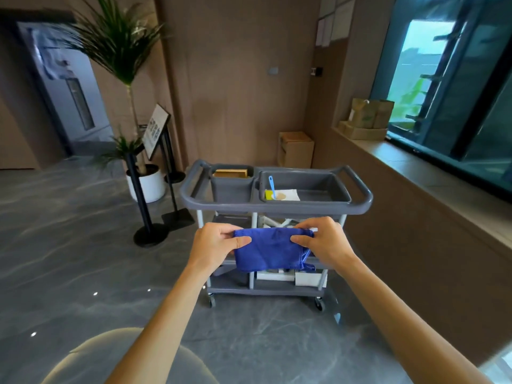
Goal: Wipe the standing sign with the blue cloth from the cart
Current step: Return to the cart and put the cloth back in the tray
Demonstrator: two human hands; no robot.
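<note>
Head view, looking forward and down: both bare hands up at centre frame, a deep-blue woven cloth point(270, 249) stretched between them in front of the grey plastic three-tier service cart point(360, 202). Left hand point(214, 245) pinches the cloth's left top corner, thumb on the near face, fingers curled behind; right hand point(325, 242) does the same at the right corner, thumb over, fingers closed round the bunched edge. Cloth hangs slack below the grip, clear of the cart. Judgement: fetching is done, cloth is being spread or folded for use; wiping not yet begun. Tilted white-faced standing sign on black posts point(156, 131) sits at about 10 o'clock, well apart from the hands, beside the potted palm in a white pot point(146, 181), with a black stanchion post on a round base point(141, 200) nearer the viewer. Next move likely calls for a turn left, a walk round the stanchion, and one hand free to steady the sign. Containers: cart's top right tray point(327, 184) holds a light-blue-handled tool point(272, 185), a yellow item and a white sheet; top left bin point(231, 187) holds a tan block point(231, 173), kind unclear. Lower shelves hold white items, partly hidden.
</note>
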